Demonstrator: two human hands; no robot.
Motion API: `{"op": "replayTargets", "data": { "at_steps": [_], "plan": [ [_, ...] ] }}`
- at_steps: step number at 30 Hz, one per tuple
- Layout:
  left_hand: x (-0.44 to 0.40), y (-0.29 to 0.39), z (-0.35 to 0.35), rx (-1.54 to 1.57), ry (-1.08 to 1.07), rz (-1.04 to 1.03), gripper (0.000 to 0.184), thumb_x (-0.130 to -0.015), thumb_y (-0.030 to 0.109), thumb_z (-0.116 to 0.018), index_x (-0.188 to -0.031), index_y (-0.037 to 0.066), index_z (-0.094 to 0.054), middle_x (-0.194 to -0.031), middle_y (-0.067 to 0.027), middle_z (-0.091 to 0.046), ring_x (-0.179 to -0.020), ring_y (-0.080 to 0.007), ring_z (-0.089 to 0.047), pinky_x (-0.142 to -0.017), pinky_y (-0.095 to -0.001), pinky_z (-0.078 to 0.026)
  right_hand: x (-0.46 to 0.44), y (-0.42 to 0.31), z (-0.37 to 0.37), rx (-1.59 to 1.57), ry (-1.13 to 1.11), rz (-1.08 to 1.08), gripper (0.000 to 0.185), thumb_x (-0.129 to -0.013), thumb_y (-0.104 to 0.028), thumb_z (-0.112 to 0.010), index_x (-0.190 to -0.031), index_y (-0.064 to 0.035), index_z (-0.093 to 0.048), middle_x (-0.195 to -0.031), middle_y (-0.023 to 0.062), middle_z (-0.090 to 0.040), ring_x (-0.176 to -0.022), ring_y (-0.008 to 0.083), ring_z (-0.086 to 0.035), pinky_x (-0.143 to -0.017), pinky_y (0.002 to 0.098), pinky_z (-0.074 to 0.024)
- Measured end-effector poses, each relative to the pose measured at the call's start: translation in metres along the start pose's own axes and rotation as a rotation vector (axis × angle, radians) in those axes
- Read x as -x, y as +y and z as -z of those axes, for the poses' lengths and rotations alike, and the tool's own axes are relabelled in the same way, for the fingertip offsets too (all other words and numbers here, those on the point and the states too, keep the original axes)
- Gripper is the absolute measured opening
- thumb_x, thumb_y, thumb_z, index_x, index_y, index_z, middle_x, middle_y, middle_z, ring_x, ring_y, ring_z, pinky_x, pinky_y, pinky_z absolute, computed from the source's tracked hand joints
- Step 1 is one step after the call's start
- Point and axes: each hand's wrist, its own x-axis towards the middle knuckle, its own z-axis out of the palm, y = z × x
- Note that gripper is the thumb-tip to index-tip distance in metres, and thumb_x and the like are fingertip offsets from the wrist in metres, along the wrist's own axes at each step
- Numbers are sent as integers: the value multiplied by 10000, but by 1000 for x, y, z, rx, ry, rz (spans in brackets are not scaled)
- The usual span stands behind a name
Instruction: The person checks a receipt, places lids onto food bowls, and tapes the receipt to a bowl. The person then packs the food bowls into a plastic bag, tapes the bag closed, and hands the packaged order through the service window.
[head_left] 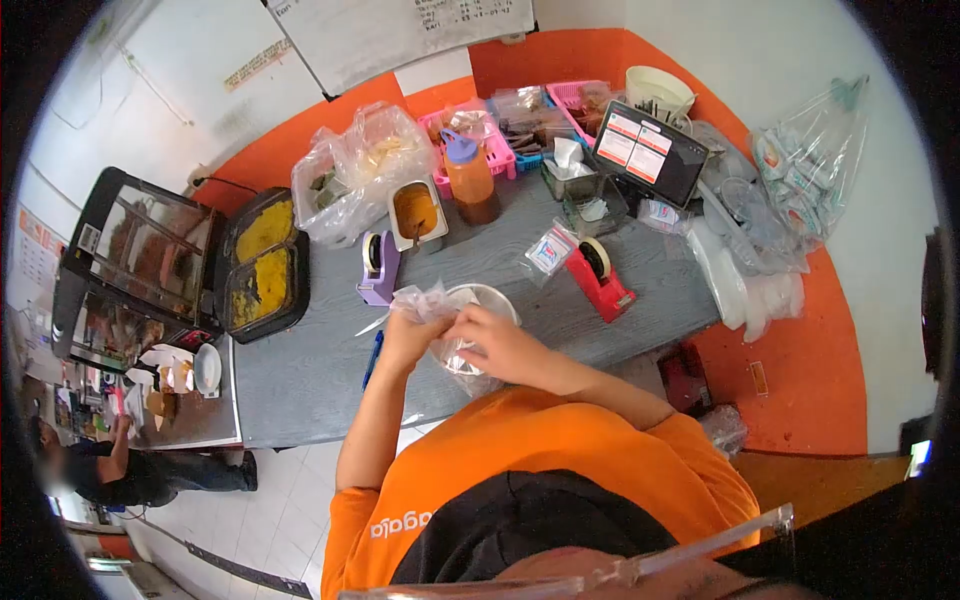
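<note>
Near the front edge of the table, my left hand (408,338) is closed on the gathered top of a clear plastic bag (425,300). My right hand (492,345) meets it at the bag's neck, its fingers bent and pinching the plastic. Directly behind and below both hands is a round white tub (496,296), partly covered by them; I cannot tell whether it sits inside the bag. A purple tape dispenser (379,272) stands just beyond my left hand, and a red tape dispenser (602,285) lies to the right. A blue pen (373,358) rests left of my left wrist.
Along the back stand a metal pan of orange sauce (416,212), a squeeze bottle (468,185), pink baskets (505,155) and a tablet (650,152). Black trays of yellow food (262,333) are at left, by a display case (130,260). Another person (140,470) is at far left.
</note>
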Motion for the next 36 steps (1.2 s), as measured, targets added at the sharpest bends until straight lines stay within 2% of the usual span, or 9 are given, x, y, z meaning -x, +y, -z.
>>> {"op": "replayTargets", "data": {
  "at_steps": [2,3,7,9,12,16,26,31,36],
  "plan": [
    [0,-10,3,72,-7,73,155,-691,59,-658,-821,-10,-609,-762,-65,-616,-658,-138,-579,-581,-271,-458,1,3,-15,169,90,181,155,-731,-37,-586,-882,-13,-564,-862,93,-508,-745,233,-530,-641,318,-448],
    [-1,-13,4,142,-8,141,169,-693,53,-657,-843,-8,-607,-784,-53,-612,-685,-139,-580,-602,-259,-460,1,6,-17,124,97,132,169,-739,-33,-580,-907,-12,-573,-840,91,-544,-744,237,-541,-651,316,-458],
    [1,-25,4,301,-28,122,209,-731,54,-632,-923,-17,-589,-872,-74,-603,-775,-138,-574,-661,-245,-455,-2,16,-13,-29,209,176,175,-766,-32,-570,-938,-2,-560,-807,90,-588,-705,204,-564,-646,287,-463],
    [4,-22,4,312,-53,117,223,-740,49,-620,-946,-25,-578,-894,-82,-600,-782,-141,-576,-672,-249,-462,-4,12,-11,-696,126,-431,225,-793,-34,-560,-1003,13,-498,-779,104,-609,-662,161,-574,-619,263,-470],
    [9,-11,0,336,-77,122,241,-755,35,-596,-981,-40,-557,-927,-96,-596,-794,-151,-580,-697,-255,-474,-7,17,-7,-854,185,-522,276,-810,-37,-549,-1053,17,-429,-788,118,-602,-649,133,-569,-596,250,-475],
    [8,-13,1,363,-91,128,238,-760,16,-575,-982,-62,-544,-948,-118,-591,-810,-173,-583,-721,-256,-489,-11,25,-4,-885,130,-613,280,-806,-31,-548,-1042,32,-412,-781,126,-599,-641,146,-575,-587,256,-488],
    [9,-11,-1,419,-53,127,214,-760,-13,-533,-966,-71,-542,-981,-156,-581,-808,-197,-592,-715,-268,-499,-11,26,-1,-944,121,-641,246,-807,-39,-550,-1017,43,-451,-786,124,-602,-647,143,-583,-596,256,-496],
    [6,-18,1,453,-33,153,176,-760,-14,-539,-931,-28,-500,-986,-164,-578,-815,-221,-598,-706,-295,-510,-12,24,0,-947,106,-658,240,-807,-43,-554,-1012,40,-462,-788,119,-602,-651,141,-581,-602,257,-499],
    [7,-20,1,420,-27,145,161,-767,-7,-553,-901,7,-466,-943,-143,-580,-827,-202,-584,-710,-300,-515,-10,28,-4,-977,176,-655,211,-809,-44,-552,-987,42,-480,-784,114,-602,-658,139,-582,-606,253,-498]
  ]
}}
